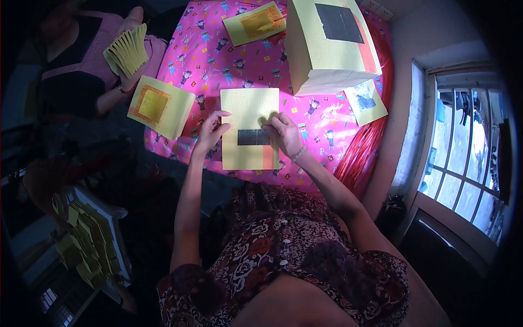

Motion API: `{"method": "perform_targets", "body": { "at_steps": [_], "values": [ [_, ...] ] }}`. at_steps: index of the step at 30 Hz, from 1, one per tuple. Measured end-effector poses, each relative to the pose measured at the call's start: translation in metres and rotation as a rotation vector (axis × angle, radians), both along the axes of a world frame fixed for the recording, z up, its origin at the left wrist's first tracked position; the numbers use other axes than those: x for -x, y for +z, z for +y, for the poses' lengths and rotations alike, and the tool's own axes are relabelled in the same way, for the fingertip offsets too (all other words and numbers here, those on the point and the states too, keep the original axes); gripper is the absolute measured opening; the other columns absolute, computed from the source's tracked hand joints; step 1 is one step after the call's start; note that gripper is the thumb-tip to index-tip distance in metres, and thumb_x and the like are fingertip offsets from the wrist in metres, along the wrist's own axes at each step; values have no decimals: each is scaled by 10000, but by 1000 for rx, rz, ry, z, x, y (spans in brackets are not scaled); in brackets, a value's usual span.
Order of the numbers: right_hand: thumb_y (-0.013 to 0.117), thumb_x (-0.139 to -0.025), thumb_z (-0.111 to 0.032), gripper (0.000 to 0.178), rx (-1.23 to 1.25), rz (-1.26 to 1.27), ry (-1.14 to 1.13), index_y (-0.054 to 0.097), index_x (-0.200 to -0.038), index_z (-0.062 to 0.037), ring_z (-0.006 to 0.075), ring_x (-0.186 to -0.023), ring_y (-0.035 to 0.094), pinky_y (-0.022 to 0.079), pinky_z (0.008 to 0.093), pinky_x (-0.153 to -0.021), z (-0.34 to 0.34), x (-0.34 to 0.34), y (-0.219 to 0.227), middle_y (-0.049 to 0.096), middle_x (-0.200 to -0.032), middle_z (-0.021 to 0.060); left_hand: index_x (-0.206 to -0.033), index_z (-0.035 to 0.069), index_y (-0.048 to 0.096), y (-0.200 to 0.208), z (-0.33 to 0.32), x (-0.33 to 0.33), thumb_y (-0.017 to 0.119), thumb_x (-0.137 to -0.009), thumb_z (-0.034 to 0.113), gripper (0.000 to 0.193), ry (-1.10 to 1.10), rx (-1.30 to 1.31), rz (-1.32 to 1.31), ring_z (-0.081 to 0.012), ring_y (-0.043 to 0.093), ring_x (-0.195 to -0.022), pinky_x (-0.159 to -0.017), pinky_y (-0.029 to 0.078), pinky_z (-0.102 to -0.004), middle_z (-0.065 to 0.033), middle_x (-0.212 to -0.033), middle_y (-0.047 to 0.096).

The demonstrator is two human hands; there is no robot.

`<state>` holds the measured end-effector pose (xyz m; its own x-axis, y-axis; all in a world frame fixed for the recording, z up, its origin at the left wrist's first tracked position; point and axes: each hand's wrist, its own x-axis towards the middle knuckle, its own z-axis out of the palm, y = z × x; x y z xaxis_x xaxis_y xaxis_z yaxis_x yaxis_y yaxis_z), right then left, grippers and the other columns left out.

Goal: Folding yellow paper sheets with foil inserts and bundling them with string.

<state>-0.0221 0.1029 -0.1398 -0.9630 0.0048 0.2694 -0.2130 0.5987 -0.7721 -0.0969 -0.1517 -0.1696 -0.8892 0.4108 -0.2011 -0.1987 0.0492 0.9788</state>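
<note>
A pale yellow paper sheet (250, 109) lies in front of me on the pink patterned tablecloth. It bears a black rectangle (251, 137) and a reddish strip down its lower right side. At the sheet's left edge, my left hand (210, 131) closes on the paper, with thumb and index finger showing over it. My right hand (283, 133), a beaded bracelet at its wrist, is bent in a pinch over the right side, beside the black rectangle. Whatever its fingertips hold, if anything, is hidden. Their shadow falls on the paper.
A tall stack of yellow paper (302, 60) stands at the back right, beside red shiny strands (357, 158). Loose yellow sheets with orange squares (152, 106) lie left and at the back; another has a blue-grey patch (364, 101). A person at left holds fanned yellow papers (131, 52).
</note>
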Motion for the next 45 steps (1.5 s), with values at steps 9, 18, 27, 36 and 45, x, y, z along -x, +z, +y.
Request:
{"method": "perform_targets", "body": {
  "at_steps": [9, 18, 27, 36, 45],
  "values": [
    [744, -750, -126, 169, 6, -16, 8, 624, -843, -52, 248, -798, 588, 499, 374, -695, 3, 0, 7, 555, -820, 75, -1185, 105, 615, 1, -3, -5, 658, -859, -13, 349, 7, 39, 33, -1, 424, -685, -597, 339, -165, 98, -782, 442],
    [629, -783, -244, 225, -650, 336, 255, 555, -959, -124, 193, -893, 548, 444, 326, -756, -2, 19, 11, 538, -914, 19, -1069, 41, 597, 24, 14, -25, 777, -790, 293, 417, 493, 515, 354, -159, 573, -691, -624, 480, -311, -60, -830, 604],
    [572, -825, -235, 224, -772, 317, 406, 572, -1006, -103, 195, -848, 620, 479, 331, -736, 3, 29, 14, 561, -897, 33, -1168, 29, 505, 13, 14, -16, 673, -882, 311, 435, 408, 586, 115, -233, 655, -809, -714, 525, -353, -123, -944, 652],
    [661, -866, -225, 509, -207, 235, -242, 470, -1311, -70, 291, -993, 604, 501, 394, -852, 12, -24, 30, 599, -1072, 164, -1334, 17, 338, 53, 56, -51, 585, -915, 58, 488, 489, -40, -97, -206, 624, -980, -718, 584, -335, -159, -1240, 541],
    [572, -940, -147, 452, 1050, -517, -355, 387, -1350, -104, 170, -867, 628, 549, 295, -717, 100, -76, -12, 627, -1038, 125, -1307, 36, 444, 84, 69, -90, 713, -851, 121, 536, 185, 221, 190, -177, 643, -908, -761, 527, -305, -132, -1108, 644]
  ]
}}
